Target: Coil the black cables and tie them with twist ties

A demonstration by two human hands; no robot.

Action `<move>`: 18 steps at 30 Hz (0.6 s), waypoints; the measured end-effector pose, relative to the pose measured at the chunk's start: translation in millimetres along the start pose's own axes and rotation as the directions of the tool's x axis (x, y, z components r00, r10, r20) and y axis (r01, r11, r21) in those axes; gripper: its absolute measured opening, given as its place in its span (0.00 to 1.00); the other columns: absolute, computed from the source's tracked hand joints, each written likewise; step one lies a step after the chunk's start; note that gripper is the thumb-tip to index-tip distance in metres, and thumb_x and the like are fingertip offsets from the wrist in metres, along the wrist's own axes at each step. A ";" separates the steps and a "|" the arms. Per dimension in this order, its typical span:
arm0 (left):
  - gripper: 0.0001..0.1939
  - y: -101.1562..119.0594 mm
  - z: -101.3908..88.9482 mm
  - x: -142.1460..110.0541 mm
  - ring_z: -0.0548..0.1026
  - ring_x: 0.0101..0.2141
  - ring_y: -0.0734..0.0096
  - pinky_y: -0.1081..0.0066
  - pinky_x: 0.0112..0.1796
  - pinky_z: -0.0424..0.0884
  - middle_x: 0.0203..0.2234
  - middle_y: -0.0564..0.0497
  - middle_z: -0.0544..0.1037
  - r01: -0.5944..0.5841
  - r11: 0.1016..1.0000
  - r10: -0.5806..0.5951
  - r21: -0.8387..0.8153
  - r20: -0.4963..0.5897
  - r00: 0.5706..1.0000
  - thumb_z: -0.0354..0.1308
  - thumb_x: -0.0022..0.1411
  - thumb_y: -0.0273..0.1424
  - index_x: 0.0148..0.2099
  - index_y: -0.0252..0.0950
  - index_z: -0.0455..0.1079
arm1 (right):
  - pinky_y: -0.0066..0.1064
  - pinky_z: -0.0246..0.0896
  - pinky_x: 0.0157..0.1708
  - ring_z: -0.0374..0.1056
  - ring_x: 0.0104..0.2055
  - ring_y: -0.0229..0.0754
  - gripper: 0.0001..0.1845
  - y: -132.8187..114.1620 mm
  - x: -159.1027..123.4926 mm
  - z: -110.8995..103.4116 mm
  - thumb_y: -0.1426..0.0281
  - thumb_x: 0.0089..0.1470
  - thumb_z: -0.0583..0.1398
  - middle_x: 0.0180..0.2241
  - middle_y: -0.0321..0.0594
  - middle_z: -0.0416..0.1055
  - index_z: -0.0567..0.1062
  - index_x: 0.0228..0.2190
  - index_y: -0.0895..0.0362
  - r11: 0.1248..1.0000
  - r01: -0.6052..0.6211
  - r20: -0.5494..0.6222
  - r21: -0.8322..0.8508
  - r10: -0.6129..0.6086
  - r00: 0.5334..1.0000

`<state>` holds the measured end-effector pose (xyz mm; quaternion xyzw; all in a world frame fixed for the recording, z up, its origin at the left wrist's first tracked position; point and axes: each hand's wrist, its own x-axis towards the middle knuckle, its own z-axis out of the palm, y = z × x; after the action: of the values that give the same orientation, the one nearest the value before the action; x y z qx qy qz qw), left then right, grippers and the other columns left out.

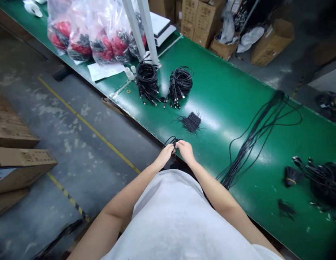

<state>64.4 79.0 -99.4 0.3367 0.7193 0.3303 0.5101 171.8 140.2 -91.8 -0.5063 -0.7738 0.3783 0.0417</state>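
Note:
At the near edge of the green table, my left hand [167,152] and my right hand [185,148] are close together, both closed on a coiled black cable [172,139]. Its loop sticks out above my fingers; the part between them is hidden. Just beyond my hands lies a pile of short black twist ties [192,122]. Farther back sit two bundles of coiled black cables, the left bundle [147,76] and the right bundle [181,83], with metal plugs showing. To the right, long loose black cables [250,144] stretch across the table.
Clear bags with red and black contents [103,45] stand at the far left beside a metal post [147,32]. More black cables [326,180] lie at the right. Cardboard boxes [197,20] are on the floor behind the green table [219,97] and at left.

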 end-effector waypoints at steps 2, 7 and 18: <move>0.17 0.2 7.5 3.6 0.70 0.30 0.70 0.71 0.35 0.66 0.27 0.50 0.72 0.001 0.991 -0.005 -0.133 -0.028 1.000 0.42 0.70 0.35 0.30 0.36 0.65 | 0.23 0.58 0.35 0.69 0.34 0.35 0.21 6.0 -7.2 5.8 0.68 0.62 0.43 0.31 0.38 0.75 0.71 0.28 0.57 0.994 -0.009 -0.041 0.113 0.014 0.999; 0.16 7.6 6.3 9.8 0.64 0.26 0.76 0.73 0.31 0.62 0.23 0.55 0.68 0.105 0.844 -0.061 -0.526 0.102 0.993 0.59 0.61 0.40 0.27 0.35 0.65 | 0.25 0.56 0.37 0.67 0.33 0.36 0.20 9.7 -10.9 -4.6 0.65 0.62 0.46 0.28 0.36 0.73 0.69 0.23 0.56 0.959 0.061 -0.051 0.277 -0.049 0.998; 0.14 124.6 -27.0 88.6 0.55 0.17 0.82 0.78 0.23 0.60 0.16 0.61 0.52 0.087 0.605 0.134 -0.792 0.208 0.969 0.50 0.70 0.34 0.32 0.33 0.68 | 0.33 0.65 0.38 0.69 0.34 0.42 0.24 48.5 -17.5 -29.1 0.54 0.59 0.51 0.39 0.45 0.77 0.78 0.41 0.57 0.863 -0.012 -0.235 0.506 0.150 0.960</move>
<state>34.5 217.4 -35.7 0.1224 0.4236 0.5776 0.6870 229.7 151.5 -96.0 -0.5566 -0.6145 0.4956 0.2587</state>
